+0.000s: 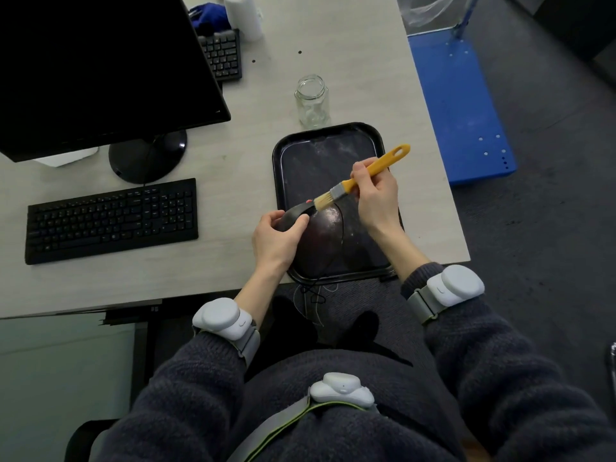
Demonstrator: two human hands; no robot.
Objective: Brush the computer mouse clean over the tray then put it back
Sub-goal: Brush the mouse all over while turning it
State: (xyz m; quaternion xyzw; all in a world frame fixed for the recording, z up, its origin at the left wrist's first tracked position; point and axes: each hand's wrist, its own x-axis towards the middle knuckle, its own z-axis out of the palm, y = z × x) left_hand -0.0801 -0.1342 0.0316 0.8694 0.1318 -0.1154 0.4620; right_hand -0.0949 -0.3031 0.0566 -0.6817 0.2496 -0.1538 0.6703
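My left hand (278, 235) grips a black computer mouse (297, 212), turned on its side above the left edge of the black tray (376, 135). A small red glow shows on the mouse near the bristles. My right hand (376, 191) holds a yellow-handled brush (366, 173) by the handle, and its pale bristles touch the upper end of the mouse. The mouse cable (340, 235) curves down across the tray and hangs off the desk's front edge. Pale dust smears mark the tray floor.
An empty glass jar (311, 101) stands just behind the tray. A black keyboard (113, 220) lies to the left, in front of a monitor (100, 68) on a round base. A second keyboard (222, 55) and a white roll (243, 15) sit at the back. A blue cart (460, 105) stands to the right of the desk.
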